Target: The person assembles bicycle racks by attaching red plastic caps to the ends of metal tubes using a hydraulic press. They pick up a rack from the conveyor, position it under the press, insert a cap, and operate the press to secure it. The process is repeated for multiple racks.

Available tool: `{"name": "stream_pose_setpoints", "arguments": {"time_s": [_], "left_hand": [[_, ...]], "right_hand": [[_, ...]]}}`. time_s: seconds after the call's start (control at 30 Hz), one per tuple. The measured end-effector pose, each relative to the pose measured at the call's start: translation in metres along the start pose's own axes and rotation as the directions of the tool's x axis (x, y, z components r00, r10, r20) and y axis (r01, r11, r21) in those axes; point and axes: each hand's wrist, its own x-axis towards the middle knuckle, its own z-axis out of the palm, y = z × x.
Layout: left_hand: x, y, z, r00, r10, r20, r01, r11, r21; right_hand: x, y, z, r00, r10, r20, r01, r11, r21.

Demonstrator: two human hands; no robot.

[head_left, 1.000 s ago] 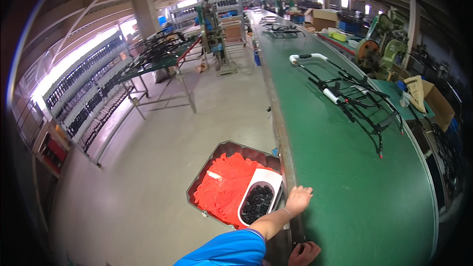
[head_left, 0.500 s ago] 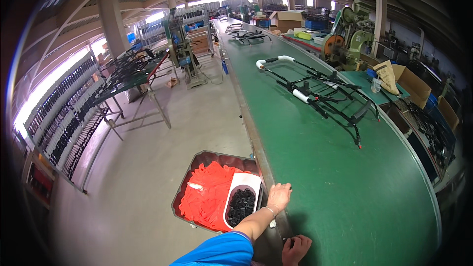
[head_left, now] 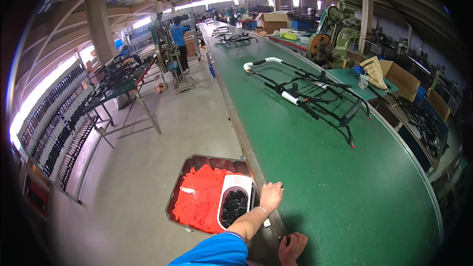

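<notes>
Head view of an assembly line. A long green conveyor belt [head_left: 315, 167] runs from the lower edge away toward the back of the hall. On it, well ahead of the person, lies a black tubular frame [head_left: 315, 96] with white grips, complete enough to read as one unit but out of arm's reach; a second black frame [head_left: 234, 37] lies far up the belt. The belt surface just in front of the person carries no frame, so by this view no workpiece is yet at the station.

Left of the belt edge stands a dark red bin [head_left: 197, 165] filled with orange plastic strips [head_left: 199, 202]. Resting in the bin against the belt side is a white scoop-shaped tub [head_left: 236, 183] holding small black parts [head_left: 234, 207]; the stock looks plentiful and appears largely undrawn.

The left hand [head_left: 271, 196] lies palm down on the belt's near edge, just beside the white tub, fingers loosely together and flat, pinching nothing. The right hand [head_left: 291, 247] rests at the lower edge on the belt rim, fingers curled inward; whether it encloses a small part cannot be told, since the palm is hidden.

Judged from this, the work stands between units: parts are staged, hands are idle at the edge, and fitting of any part to the nearest frame remains undone
</notes>
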Motion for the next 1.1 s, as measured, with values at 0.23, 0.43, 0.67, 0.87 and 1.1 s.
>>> {"name": "stream_pose_setpoints", "arguments": {"time_s": [0.23,0.43,0.67,0.87,1.1], "left_hand": [[0.000,-0.001,0.004,1.000,0.015,-0.022,-0.015,1.000,0.006],[-0.001,-0.004,0.007,0.998,0.047,-0.049,-0.045,0.998,0.043],[-0.002,-0.006,0.009,0.998,0.056,-0.036,-0.055,0.998,0.035],[-0.001,-0.007,0.013,0.998,0.040,-0.047,-0.040,0.999,0.001],[-0.002,-0.009,0.014,0.997,0.040,-0.062,-0.039,0.999,0.008]], "right_hand": [[0.002,-0.002,-0.002,1.000,0.014,0.002,-0.014,1.000,0.001],[0.003,-0.004,-0.002,1.000,0.026,0.012,-0.026,1.000,-0.012],[0.003,-0.003,0.000,1.000,0.020,0.021,-0.019,1.000,-0.008],[0.000,0.000,0.003,0.999,0.024,0.037,-0.023,1.000,-0.009],[0.001,-0.001,0.003,0.999,0.006,0.039,-0.006,1.000,0.004]]}}
